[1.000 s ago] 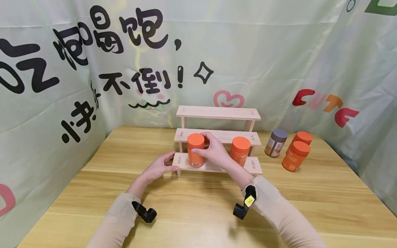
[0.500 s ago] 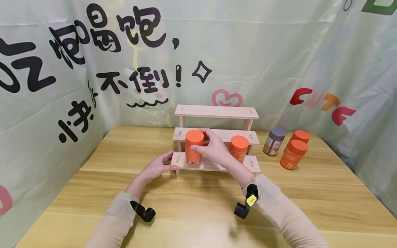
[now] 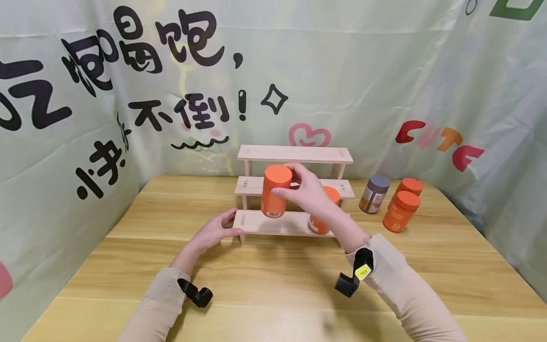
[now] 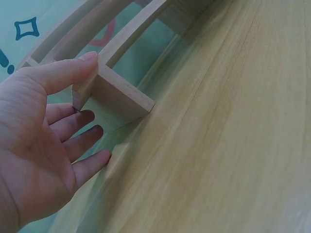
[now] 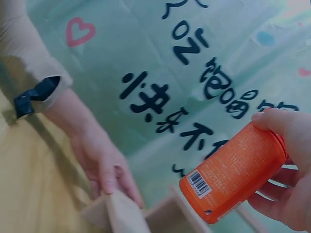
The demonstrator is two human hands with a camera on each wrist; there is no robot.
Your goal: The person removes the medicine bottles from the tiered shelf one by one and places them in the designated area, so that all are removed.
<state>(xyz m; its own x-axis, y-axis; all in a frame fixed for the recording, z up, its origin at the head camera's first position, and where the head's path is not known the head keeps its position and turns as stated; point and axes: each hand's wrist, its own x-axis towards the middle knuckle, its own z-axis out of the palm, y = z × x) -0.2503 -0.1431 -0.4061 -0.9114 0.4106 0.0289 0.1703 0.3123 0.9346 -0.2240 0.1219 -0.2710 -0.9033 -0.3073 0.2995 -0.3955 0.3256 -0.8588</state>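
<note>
An orange jar (image 3: 275, 192) with a barcode on its label is in my right hand (image 3: 309, 192). Thumb and fingers grip it from the right, above the lowest step. In the right wrist view the jar (image 5: 233, 170) looks tilted, the right hand (image 5: 286, 165) round its lid end. My left hand (image 3: 215, 231) holds the left end of the three-step wooden stand (image 3: 267, 222). From the left wrist, that hand (image 4: 43, 121) has its thumb on the board's near corner and fingers at the far corner. Partly behind my right forearm, another orange jar (image 3: 318, 224) stands on the lowest step.
Right of the stand, a brown jar with a grey lid (image 3: 374, 194) is on the wooden table (image 3: 256, 294). Beside it is an orange jar (image 3: 401, 212), with a further orange jar (image 3: 412, 185) close behind. A printed curtain (image 3: 363, 80) hangs behind the table.
The orange jar in my right hand has risen off the lowest step and shifted slightly right. My left hand stays at the stand's left end. The head view has shifted a little.
</note>
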